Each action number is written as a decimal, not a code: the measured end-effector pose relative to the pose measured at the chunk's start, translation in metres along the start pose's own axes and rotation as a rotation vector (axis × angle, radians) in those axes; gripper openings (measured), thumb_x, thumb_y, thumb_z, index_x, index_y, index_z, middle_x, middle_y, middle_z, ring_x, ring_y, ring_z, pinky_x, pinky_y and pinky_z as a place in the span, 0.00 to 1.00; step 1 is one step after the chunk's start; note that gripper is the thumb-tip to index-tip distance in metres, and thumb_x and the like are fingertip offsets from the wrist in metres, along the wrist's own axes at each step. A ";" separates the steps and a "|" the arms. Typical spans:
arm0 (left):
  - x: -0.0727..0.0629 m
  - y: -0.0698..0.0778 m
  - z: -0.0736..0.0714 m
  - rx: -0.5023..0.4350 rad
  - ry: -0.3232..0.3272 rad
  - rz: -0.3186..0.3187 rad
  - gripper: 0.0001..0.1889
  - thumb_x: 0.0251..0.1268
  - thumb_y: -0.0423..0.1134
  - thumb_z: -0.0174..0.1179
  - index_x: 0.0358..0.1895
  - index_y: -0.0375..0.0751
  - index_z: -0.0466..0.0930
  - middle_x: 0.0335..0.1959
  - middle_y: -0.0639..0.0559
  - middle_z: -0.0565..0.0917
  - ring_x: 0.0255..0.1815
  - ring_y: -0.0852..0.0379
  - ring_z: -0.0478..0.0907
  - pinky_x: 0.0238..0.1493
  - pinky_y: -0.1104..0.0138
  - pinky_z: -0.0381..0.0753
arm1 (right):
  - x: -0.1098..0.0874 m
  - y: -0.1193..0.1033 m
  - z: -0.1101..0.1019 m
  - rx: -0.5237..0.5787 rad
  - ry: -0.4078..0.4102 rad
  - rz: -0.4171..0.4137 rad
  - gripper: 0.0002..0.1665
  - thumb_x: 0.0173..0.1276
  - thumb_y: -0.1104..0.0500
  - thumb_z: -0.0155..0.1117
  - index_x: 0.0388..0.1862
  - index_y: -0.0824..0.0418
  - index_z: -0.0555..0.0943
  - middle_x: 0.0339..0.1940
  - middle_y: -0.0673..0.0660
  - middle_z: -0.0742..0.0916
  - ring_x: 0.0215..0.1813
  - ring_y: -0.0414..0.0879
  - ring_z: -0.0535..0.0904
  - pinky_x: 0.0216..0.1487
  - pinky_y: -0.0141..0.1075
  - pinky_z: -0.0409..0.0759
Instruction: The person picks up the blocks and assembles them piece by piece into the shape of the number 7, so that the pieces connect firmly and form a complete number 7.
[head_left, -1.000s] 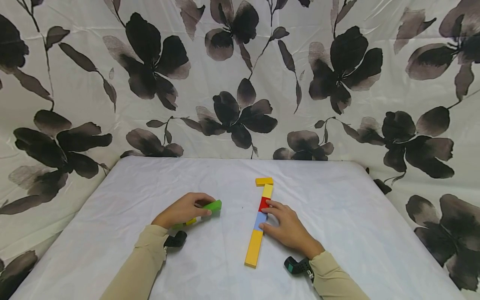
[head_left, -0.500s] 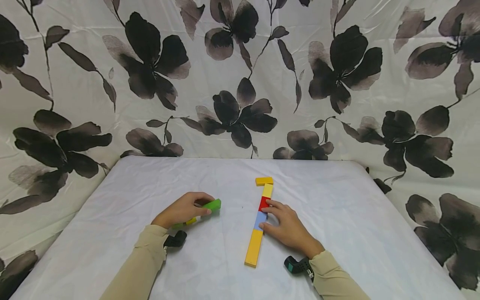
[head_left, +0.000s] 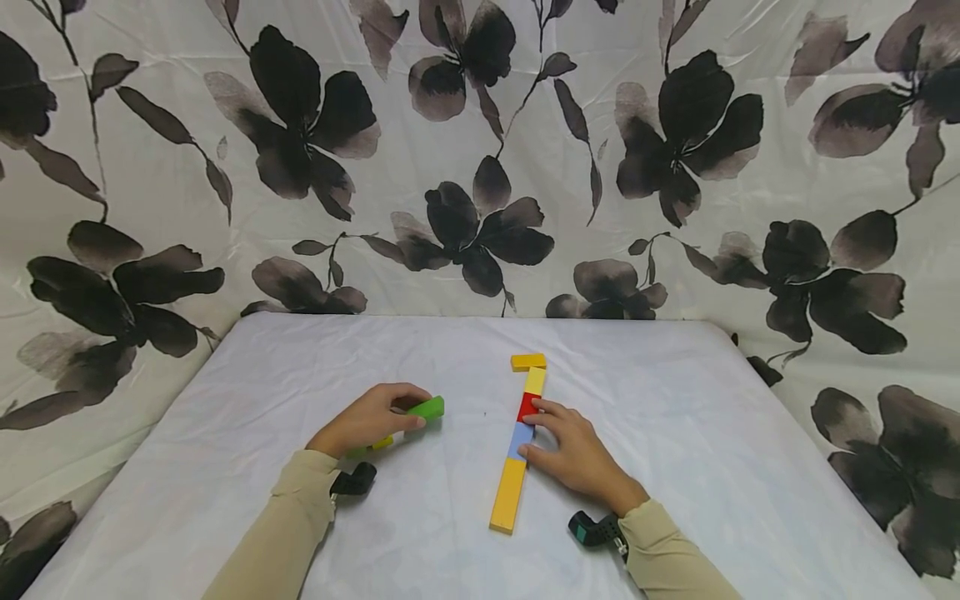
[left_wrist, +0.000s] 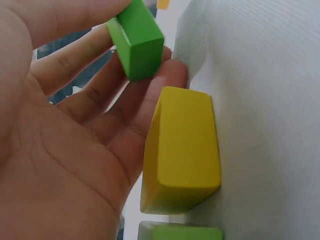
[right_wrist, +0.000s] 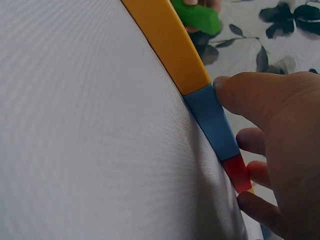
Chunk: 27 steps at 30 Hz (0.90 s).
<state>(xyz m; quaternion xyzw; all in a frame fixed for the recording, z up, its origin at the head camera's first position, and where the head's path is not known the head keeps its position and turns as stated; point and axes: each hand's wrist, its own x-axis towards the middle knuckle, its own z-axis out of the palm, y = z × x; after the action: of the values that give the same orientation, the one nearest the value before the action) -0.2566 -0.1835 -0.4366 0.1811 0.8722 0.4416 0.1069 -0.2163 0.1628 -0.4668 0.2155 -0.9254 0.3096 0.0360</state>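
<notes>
My left hand (head_left: 369, 419) pinches a green block (head_left: 427, 409) between thumb and fingers, its free end angled to the right. Beneath that palm lie a yellow block (left_wrist: 187, 145) and another green block (left_wrist: 187, 233), both mostly covered by the hand in the head view. On the right, my right hand (head_left: 579, 454) rests along a row of blocks, its fingertips touching the red block (head_left: 528, 407) and its thumb at the blue block (head_left: 521, 441). A long orange block (head_left: 507, 497) forms the near end of this row, and a pale yellow block (head_left: 535, 381) lies past the red one.
An orange-yellow block (head_left: 528, 362) lies crosswise at the far end of the row. White cloth (head_left: 315, 358) covers the table. Behind it hangs a floral curtain (head_left: 570, 167). Each wrist carries a small black camera, such as the left camera (head_left: 354, 480).
My left hand and the green block have shifted very slightly to the right. The right hand and the row of blocks stay put.
</notes>
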 end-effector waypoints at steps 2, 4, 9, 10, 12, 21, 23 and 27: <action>0.000 0.000 0.000 -0.007 0.007 0.004 0.20 0.66 0.42 0.68 0.60 0.46 0.80 0.53 0.52 0.81 0.53 0.53 0.78 0.57 0.56 0.76 | 0.000 0.000 0.000 -0.001 -0.006 0.011 0.28 0.65 0.45 0.71 0.63 0.49 0.82 0.74 0.48 0.72 0.74 0.52 0.65 0.71 0.55 0.62; 0.001 0.000 0.001 -0.015 0.017 0.010 0.20 0.66 0.43 0.68 0.60 0.46 0.80 0.54 0.52 0.81 0.54 0.53 0.78 0.57 0.56 0.77 | 0.000 0.000 0.000 -0.002 -0.010 0.019 0.28 0.65 0.44 0.70 0.64 0.48 0.82 0.74 0.48 0.72 0.74 0.52 0.64 0.71 0.55 0.62; 0.001 0.000 0.001 -0.033 0.047 0.034 0.20 0.66 0.43 0.67 0.60 0.48 0.80 0.55 0.52 0.81 0.55 0.52 0.77 0.56 0.56 0.78 | 0.000 0.000 0.000 -0.001 -0.003 0.008 0.28 0.65 0.45 0.71 0.63 0.49 0.82 0.74 0.48 0.72 0.73 0.51 0.65 0.71 0.55 0.61; 0.001 0.000 0.002 -0.037 0.051 0.040 0.20 0.66 0.42 0.67 0.60 0.48 0.80 0.55 0.52 0.81 0.56 0.52 0.77 0.56 0.56 0.78 | 0.000 0.000 0.000 0.000 -0.001 0.006 0.28 0.65 0.45 0.71 0.63 0.49 0.82 0.74 0.48 0.72 0.73 0.51 0.65 0.71 0.55 0.61; 0.002 0.001 0.002 -0.038 0.059 0.049 0.20 0.66 0.42 0.67 0.60 0.48 0.80 0.54 0.52 0.81 0.56 0.52 0.77 0.56 0.56 0.78 | 0.000 0.000 0.000 0.000 0.001 0.000 0.28 0.65 0.45 0.71 0.63 0.49 0.82 0.74 0.48 0.72 0.73 0.51 0.65 0.71 0.55 0.61; 0.003 0.001 0.005 -0.026 0.074 0.059 0.21 0.66 0.43 0.68 0.61 0.47 0.79 0.54 0.52 0.81 0.53 0.52 0.78 0.53 0.58 0.79 | 0.000 -0.001 0.000 0.003 0.000 -0.003 0.28 0.66 0.44 0.70 0.63 0.50 0.82 0.73 0.50 0.73 0.73 0.53 0.65 0.70 0.56 0.61; 0.003 0.001 0.006 -0.022 0.079 0.061 0.21 0.66 0.43 0.68 0.61 0.47 0.79 0.55 0.52 0.80 0.52 0.52 0.78 0.52 0.58 0.79 | 0.000 -0.001 0.000 0.005 -0.003 -0.003 0.29 0.66 0.44 0.70 0.63 0.50 0.82 0.73 0.50 0.73 0.73 0.53 0.65 0.70 0.56 0.62; 0.005 0.002 0.008 -0.016 0.081 0.079 0.21 0.66 0.43 0.68 0.61 0.47 0.79 0.55 0.52 0.80 0.53 0.53 0.78 0.53 0.59 0.79 | 0.000 -0.001 -0.002 -0.004 -0.006 0.002 0.29 0.65 0.44 0.71 0.64 0.50 0.81 0.74 0.49 0.72 0.73 0.52 0.65 0.70 0.55 0.62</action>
<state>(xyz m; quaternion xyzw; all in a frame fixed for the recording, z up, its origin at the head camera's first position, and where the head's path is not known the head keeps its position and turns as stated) -0.2581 -0.1745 -0.4397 0.1967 0.8644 0.4593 0.0555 -0.2159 0.1630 -0.4650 0.2157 -0.9264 0.3070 0.0333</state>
